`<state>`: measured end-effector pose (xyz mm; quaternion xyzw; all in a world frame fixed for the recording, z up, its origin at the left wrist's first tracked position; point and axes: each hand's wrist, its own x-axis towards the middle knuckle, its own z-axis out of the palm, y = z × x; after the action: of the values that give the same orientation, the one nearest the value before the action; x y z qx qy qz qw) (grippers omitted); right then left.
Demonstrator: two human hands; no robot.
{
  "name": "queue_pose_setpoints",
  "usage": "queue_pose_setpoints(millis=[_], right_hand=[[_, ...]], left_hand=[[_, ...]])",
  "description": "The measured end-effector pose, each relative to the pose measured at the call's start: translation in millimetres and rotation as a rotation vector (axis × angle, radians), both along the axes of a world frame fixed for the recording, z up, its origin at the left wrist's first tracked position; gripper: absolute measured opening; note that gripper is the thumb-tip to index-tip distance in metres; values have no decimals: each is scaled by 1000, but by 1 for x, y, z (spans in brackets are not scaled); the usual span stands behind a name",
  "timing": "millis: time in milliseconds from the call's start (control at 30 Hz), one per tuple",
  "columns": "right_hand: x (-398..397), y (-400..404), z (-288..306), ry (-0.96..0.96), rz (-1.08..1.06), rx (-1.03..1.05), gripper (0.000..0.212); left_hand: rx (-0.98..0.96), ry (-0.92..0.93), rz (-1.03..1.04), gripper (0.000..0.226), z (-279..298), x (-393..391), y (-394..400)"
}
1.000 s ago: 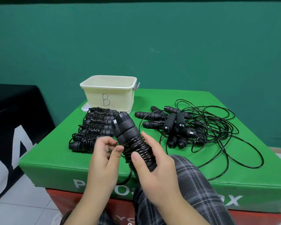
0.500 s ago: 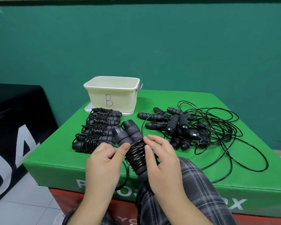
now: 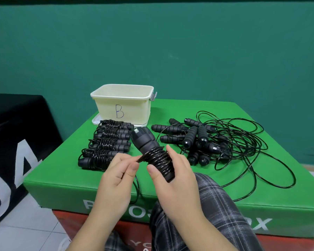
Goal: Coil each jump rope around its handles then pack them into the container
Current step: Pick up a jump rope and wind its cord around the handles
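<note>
Teal wall (image 3: 170,51) fills the whole top half of the frame, and below it sits a green padded box (image 3: 234,192) stacked on a red one (image 3: 71,221), with white lettering along the green front edge. Far left there's something black with big white letters (image 3: 16,142), and a bit of white tiled floor (image 3: 25,229) in the lower left corner.

The cream plastic container (image 3: 123,105), marked with a "B" on its front wall, stands at the back left of the green top, resting on what looks like its lid (image 3: 96,121). From this angle its inside can't really be seen, so no telling what's in it.

Just in front of it is a row of already coiled jump ropes (image 3: 105,144), running toward the front left edge. Right of centre is a pile of loose jump ropes (image 3: 198,138), handles bunched together and black cord (image 3: 261,151) sprawling toward the right edge and the front. The green strip between the two groups is bare, same for the back right corner.

In the lower middle, the right hand (image 3: 178,183) is wrapped around the lower end of the paired handles (image 3: 149,144), which tilt up to the left with cord wound round the middle. The left hand (image 3: 116,180) pinches the cord tail (image 3: 140,158) just beside the coil; a loop of it hangs over the front edge. Plaid-trousered knee (image 3: 216,205) below.
</note>
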<state>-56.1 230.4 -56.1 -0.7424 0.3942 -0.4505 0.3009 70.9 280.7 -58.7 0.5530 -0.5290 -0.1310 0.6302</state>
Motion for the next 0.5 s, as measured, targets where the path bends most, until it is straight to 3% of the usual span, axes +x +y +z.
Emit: queue_pose_setpoints(millis=[100,233,433,500], right_hand=[[0,1,-1,-50,7,31,69],[-1,4,-3,-108,49,59,71],[-2,7,-1,-223,166,107,35],[-3,5,-2,-250,211,114,33]], left_hand=[[9,64,-83,25,-5,5,-1],[20,297,-22,9,-9,5,-6],[66,445,3,25,-8,-2,-10],[124,530,-58,44,-11,-2,-9]])
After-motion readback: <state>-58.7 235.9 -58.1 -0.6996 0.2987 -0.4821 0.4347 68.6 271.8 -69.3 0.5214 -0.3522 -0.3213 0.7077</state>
